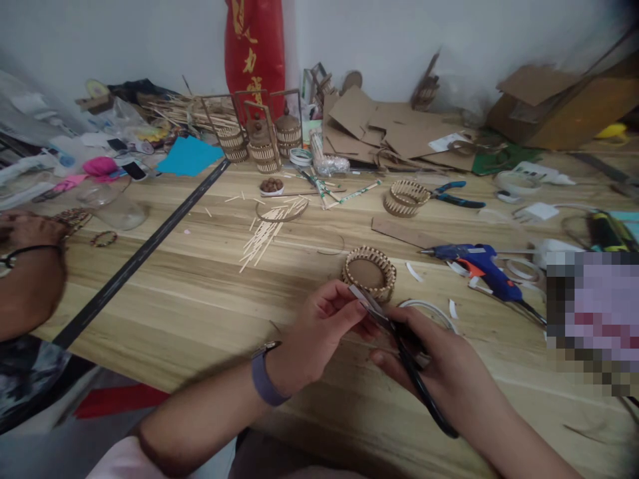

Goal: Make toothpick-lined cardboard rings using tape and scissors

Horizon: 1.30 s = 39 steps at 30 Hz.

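Note:
My right hand (439, 359) is wrapped around black-handled scissors (405, 356), whose metal blades point up and left. Close to the blade tips, my left hand (324, 326) has its thumb and fingers pinched together; what they hold is too small or hidden to make out. Just beyond both hands stands a small round basket (369, 271) with a brown base and a wall of short upright sticks. A white ring-shaped strip (429, 311) lies partly behind my right hand.
A blue glue gun (474, 263) lies to the right, near pliers (456, 194) and a second basket (405, 198). Loose thin sticks (267, 233) spread left of centre. Finished lidded baskets (264, 146) and cardboard (389, 130) stand behind. Another person's arm (32, 279) rests at left.

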Tool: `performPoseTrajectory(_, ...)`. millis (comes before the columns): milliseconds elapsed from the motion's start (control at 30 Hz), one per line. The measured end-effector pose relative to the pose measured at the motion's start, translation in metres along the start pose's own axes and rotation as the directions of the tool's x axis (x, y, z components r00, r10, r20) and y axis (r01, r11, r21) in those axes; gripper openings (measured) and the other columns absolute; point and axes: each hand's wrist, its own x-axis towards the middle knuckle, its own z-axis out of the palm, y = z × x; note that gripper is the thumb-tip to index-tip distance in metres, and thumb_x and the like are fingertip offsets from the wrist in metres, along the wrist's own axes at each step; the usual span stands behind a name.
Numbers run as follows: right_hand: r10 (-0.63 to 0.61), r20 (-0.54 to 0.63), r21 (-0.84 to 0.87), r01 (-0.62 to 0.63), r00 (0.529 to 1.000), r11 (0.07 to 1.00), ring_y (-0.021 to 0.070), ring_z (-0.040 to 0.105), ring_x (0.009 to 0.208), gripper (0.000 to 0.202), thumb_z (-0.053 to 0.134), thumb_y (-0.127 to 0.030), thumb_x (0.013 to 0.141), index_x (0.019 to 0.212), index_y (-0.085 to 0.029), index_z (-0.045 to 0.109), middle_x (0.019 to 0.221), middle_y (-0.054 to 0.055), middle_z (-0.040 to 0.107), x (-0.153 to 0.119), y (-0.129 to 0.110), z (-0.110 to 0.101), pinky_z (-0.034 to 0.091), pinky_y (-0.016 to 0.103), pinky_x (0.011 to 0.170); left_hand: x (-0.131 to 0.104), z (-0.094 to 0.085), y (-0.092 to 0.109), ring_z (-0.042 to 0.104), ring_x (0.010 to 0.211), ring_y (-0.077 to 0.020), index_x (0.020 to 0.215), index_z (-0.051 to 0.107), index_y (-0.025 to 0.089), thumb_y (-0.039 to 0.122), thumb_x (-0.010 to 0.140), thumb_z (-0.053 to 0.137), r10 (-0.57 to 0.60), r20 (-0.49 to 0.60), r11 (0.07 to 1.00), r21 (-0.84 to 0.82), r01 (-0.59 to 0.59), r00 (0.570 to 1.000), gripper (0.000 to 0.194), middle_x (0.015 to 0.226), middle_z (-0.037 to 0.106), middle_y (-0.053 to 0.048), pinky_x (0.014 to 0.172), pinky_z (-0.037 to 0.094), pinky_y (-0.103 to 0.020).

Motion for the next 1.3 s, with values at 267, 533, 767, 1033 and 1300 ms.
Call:
performPoseTrajectory(267,-0.002,-0.009,0.017,0.002,1.000,1.000,0.0136,0.052,0.045,0.023,0.065,-0.045,0.081,0.093,-0.025,0.061,0.059,-0.004,0.061,-0.001,0.000,0.001,0.040,0.023,0.043,-0.001,0.001,0.000,0.064,0.063,-0.0110,0.078,0.059,0.015,0.040,0.073,0.081,0.026,0.029,1.000,0.001,-0.026,0.999,0.034,0.070,0.069,0.000,0.062,0.051,-0.023)
performPoseTrajectory(533,0.004,-0.015,0.033,-0.003,1.000,0.999,0.0140,0.054,0.045,0.026,0.064,-0.050,0.083,0.093,-0.026,0.066,0.059,-0.002,0.064,-0.001,0.000,0.002,0.042,0.023,0.044,-0.002,0.001,0.001,0.064,0.063,-0.0122,0.078,0.059,0.015,0.045,0.071,0.081,0.007,0.013,0.998,0.056,-0.008,1.000,0.037,0.068,0.068,-0.001,0.063,0.052,-0.025)
performPoseTrajectory(767,-0.001,-0.011,0.043,0.002,1.000,0.999,0.0132,0.052,0.041,0.033,0.063,-0.057,0.082,0.089,-0.026,0.068,0.055,-0.003,0.062,-0.001,0.002,0.001,0.039,0.024,0.041,-0.001,0.001,-0.001,0.064,0.063,-0.0119,0.078,0.058,0.015,0.042,0.074,0.079,0.016,0.022,0.999,0.047,-0.017,1.000,0.034,0.070,0.069,-0.001,0.061,0.051,-0.023)
performPoseTrajectory(1033,0.125,-0.117,0.185,-0.102,0.985,0.978,0.0157,0.060,0.048,0.035,0.069,-0.058,0.076,0.086,-0.025,0.065,0.059,-0.002,0.065,0.004,0.001,-0.004,0.046,0.024,0.045,0.000,-0.002,-0.003,0.054,0.061,-0.0079,0.076,0.058,0.016,0.039,0.078,0.076,0.020,0.013,0.992,0.123,-0.022,1.000,0.029,0.066,0.060,0.002,0.061,0.043,-0.021)
performPoseTrajectory(1300,0.291,-0.050,0.665,-0.186,0.955,0.724,0.0147,0.065,0.061,0.045,0.082,-0.042,0.067,0.104,-0.025,0.064,0.074,-0.001,0.070,0.009,-0.006,0.006,0.055,0.024,0.058,-0.004,0.001,-0.008,0.044,0.061,-0.0081,0.077,0.055,0.017,0.047,0.076,0.074,-0.078,0.044,0.953,0.298,0.062,0.996,0.036,0.068,0.052,0.003,0.059,0.035,-0.023)
